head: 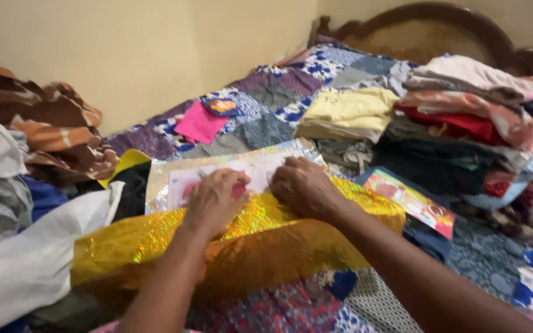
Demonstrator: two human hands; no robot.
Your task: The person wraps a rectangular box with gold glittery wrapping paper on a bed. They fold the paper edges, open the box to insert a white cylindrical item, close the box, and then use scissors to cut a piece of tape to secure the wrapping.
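Both hands, left hand [214, 200] and right hand [303, 185], press the gold foil [242, 240] flat, grasping nothing; the slippery sheet might crease or slide.

Glittery gold wrapping paper [248, 240], multicoloured patchwork quilt [266, 117]

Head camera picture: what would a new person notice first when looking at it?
First comes the shiny gold wrapping sheet across the middle of the patchwork bedspread, with the left hand and right hand pressing side by side on its upper edge. Next is the tall stack of folded clothes at the right, near the wooden headboard. A bright pink cloth lies farther back, near the wall.
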